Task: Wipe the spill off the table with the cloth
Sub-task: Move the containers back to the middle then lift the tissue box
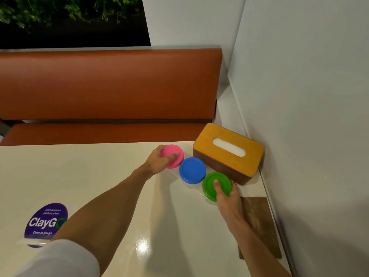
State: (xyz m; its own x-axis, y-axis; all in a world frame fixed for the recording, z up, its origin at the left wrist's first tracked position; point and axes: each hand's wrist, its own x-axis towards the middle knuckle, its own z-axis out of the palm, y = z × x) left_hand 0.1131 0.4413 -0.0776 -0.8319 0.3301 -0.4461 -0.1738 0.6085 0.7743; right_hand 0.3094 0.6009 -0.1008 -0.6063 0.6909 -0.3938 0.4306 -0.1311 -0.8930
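**Brown cloth waits while both hands take the jars**

Brown and folded, the cloth (259,226) lies flat on the cream bench (99,176), just nearer the person than the tissue box (229,154) and partly under the right forearm. No spill shows plainly, only glare. Three clear jars stand in a row against the box's left side: the left hand (157,160) has its grip closed over the pink lid (173,154), the right hand (225,194) over the green lid (215,184), and the blue lid (192,170) between them is untouched. Likely the jars are being cleared for wiping. A purple ClayGo sticker (47,220) sits well left of the box.
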